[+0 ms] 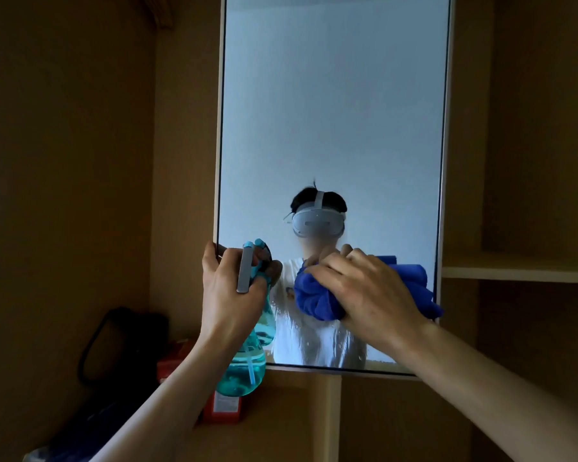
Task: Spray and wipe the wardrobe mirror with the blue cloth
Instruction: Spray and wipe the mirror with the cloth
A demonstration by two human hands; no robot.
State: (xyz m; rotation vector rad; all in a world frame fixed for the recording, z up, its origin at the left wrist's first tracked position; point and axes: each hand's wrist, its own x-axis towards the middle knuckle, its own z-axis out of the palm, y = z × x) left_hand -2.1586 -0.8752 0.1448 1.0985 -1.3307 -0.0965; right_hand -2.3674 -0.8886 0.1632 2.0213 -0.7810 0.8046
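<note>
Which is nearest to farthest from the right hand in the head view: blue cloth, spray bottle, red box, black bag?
1. blue cloth: bunched under the right hand, against the mirror.
2. spray bottle: to its left, in the left hand.
3. red box: lower left.
4. black bag: far left.

both bare forearms raised, reaching from the near edge toward the far side. left hand [229, 288] upright at centre left, fingers curled shut around something held. right hand [364, 288] beside it at centre right, knuckles up, fingers clenched.
</note>
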